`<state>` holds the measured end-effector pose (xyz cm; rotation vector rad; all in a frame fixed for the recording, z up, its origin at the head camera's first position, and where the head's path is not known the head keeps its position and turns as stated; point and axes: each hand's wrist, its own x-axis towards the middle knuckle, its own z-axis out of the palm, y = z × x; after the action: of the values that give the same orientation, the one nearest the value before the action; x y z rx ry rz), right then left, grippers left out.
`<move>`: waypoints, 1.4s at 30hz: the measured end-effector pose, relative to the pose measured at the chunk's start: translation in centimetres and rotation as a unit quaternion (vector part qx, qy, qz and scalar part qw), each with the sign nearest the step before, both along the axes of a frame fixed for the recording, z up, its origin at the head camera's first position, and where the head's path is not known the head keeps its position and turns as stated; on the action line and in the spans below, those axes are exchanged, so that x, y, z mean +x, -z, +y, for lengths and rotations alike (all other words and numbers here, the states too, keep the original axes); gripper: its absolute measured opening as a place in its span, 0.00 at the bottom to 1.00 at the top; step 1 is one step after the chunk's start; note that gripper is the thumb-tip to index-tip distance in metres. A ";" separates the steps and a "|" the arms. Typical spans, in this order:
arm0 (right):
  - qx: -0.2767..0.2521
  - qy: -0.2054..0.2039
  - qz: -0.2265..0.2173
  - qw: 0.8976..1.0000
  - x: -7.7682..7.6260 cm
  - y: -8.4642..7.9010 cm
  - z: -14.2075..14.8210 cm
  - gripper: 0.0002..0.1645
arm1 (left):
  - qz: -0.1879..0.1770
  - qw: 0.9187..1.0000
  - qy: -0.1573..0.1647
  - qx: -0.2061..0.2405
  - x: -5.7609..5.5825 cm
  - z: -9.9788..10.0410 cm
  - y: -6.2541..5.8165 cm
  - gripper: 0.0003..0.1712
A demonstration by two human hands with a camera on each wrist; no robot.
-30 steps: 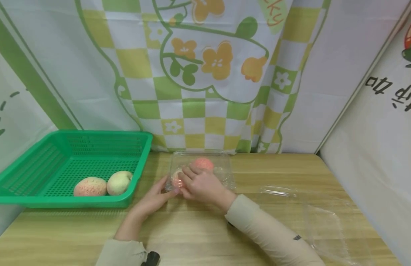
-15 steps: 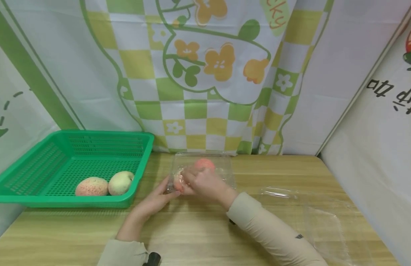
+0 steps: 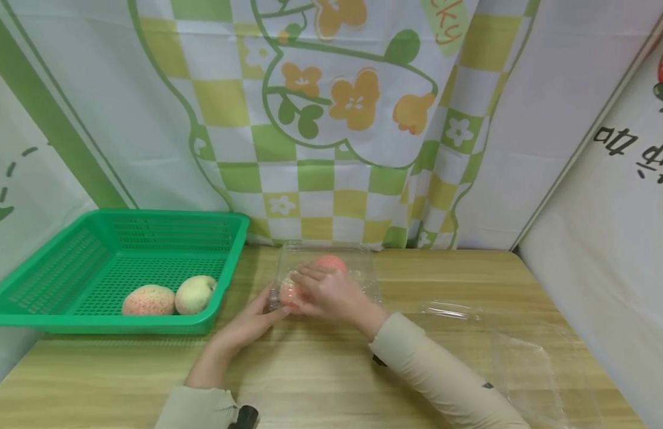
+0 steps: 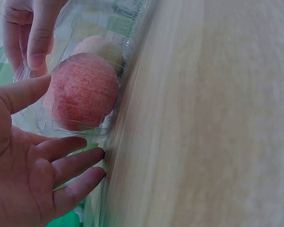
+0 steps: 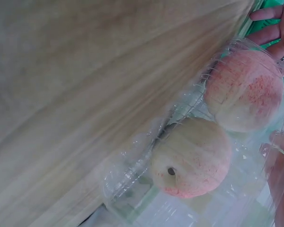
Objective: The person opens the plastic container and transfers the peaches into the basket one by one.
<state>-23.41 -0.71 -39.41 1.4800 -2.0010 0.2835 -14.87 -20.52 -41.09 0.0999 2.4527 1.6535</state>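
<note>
A clear plastic box [image 3: 366, 262] stands at the table's back edge, with two pink peaches inside: the front peach [image 4: 83, 92] and a paler peach [image 5: 191, 158]. Plastic covers the fruit in both wrist views. My left hand [image 3: 245, 325] lies at the box's left front corner, thumb on the rim and the other fingers [image 4: 75, 165] extended along its side. Over the front of the box, my right hand [image 3: 334, 298] presses on the plastic near my left thumb. Its fingers point downward in the left wrist view; its contact spot is partly hidden.
A green basket [image 3: 236, 256] sits at the left with a speckled peach [image 3: 149, 301] and a pale peach [image 3: 194, 295] in it. Another clear plastic container [image 3: 524, 357] lies at the right of the wooden table [image 3: 304, 381]. A checked curtain hangs behind.
My right hand has shifted slightly over the box, its fingers looking more extended than half a second ago. My left hand stays at the corner. The view has shifted slightly from a second ago.
</note>
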 end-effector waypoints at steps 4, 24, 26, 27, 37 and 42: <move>-0.004 -0.009 -0.001 1.000 0.0 0.1 0.2 0.29 | 0.002 1.000 -0.012 -0.009 0.0 0.0 0.0 0.48; 0.025 0.049 -0.266 0.962 -0.9 -2.1 8.9 0.55 | -0.002 1.000 -0.017 -0.024 0.2 0.4 -0.4 0.55; 0.032 0.062 -0.276 0.959 -0.9 -2.1 9.5 0.55 | -0.001 1.000 -0.017 -0.025 0.2 0.4 -0.4 0.55; 0.034 0.067 -0.279 0.957 -0.9 -2.1 9.7 0.55 | 0.000 1.000 -0.017 -0.025 0.2 0.4 -0.4 0.55; 0.045 0.098 -0.279 0.954 -1.1 -0.8 10.6 0.51 | -0.009 0.999 -0.021 -0.027 0.3 0.4 -0.3 0.56; 0.041 0.106 -0.273 0.955 -1.3 -0.4 10.7 0.47 | -0.011 0.999 -0.023 -0.024 0.4 0.5 -0.4 0.55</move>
<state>-24.71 9.98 -39.00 1.3127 -2.6146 0.5713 -14.51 -20.07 -40.67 0.0180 2.4942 1.6027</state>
